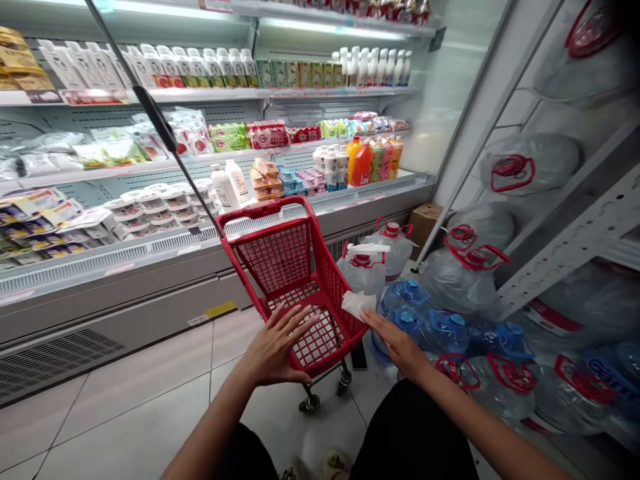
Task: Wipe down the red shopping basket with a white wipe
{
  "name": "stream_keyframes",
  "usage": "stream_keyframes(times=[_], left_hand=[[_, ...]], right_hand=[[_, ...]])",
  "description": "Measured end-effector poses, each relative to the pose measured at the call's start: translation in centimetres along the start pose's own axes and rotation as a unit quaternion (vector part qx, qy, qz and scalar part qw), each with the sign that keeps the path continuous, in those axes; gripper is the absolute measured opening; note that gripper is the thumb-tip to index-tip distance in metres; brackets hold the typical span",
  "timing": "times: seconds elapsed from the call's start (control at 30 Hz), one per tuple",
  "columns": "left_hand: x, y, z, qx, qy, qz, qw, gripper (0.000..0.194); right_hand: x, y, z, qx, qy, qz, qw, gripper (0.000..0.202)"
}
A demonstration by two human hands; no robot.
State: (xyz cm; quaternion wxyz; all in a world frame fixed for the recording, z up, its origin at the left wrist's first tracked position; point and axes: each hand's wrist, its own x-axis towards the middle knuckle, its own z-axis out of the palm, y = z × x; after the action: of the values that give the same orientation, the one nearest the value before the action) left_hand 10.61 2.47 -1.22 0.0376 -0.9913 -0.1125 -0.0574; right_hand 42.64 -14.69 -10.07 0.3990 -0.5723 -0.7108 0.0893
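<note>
A small red plastic shopping cart [323, 360] stands in front of me on the tiled floor, its basket showing bare mesh. Over the near left part of the basket, my left hand [277, 347] is spread with nothing in it; whether it touches the rim I cannot tell. My right hand [395, 340] is at the cart's right side, its fingers closed on a crumpled white wipe [359, 303]. The wipe lies against the top of the right side wall. Part of the right hand's grip is hidden behind the wipe.
An open refrigerated display [200, 233] with bottles, yogurt cups and cartons runs behind the cart. A thin black pole [155, 120] slants up from the cart's handle. Large water bottles [405, 320] with blue or red caps crowd the right side, beside a metal rack [575, 247].
</note>
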Motion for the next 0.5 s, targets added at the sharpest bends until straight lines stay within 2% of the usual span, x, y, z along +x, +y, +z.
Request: stream_keyframes(times=[0.07, 0.13, 0.33, 0.5], left_hand=[[0.4, -1.0, 0.2, -0.001, -0.016, 0.016, 1.000, 0.114], [0.5, -0.9, 0.8, 0.006, -0.010, 0.009, 1.000, 0.107], [0.8, 1.7, 1.7, 0.028, 0.057, -0.035, 0.997, 0.103], [2.6, 4.1, 2.5, 0.031, 0.101, -0.075, 0.992, 0.111]], right_hand=[[0.2, 0.1, 0.5, 0.008, 0.010, 0.014, 1.000, 0.071], [0.4, 0.1, 1.0, 0.014, 0.018, 0.024, 0.999, 0.070], [1.2, 0.6, 1.5, 0.020, 0.032, 0.046, 0.998, 0.065], [1.0, 0.5, 1.8, -0.010, 0.073, 0.059, 0.996, 0.065]])
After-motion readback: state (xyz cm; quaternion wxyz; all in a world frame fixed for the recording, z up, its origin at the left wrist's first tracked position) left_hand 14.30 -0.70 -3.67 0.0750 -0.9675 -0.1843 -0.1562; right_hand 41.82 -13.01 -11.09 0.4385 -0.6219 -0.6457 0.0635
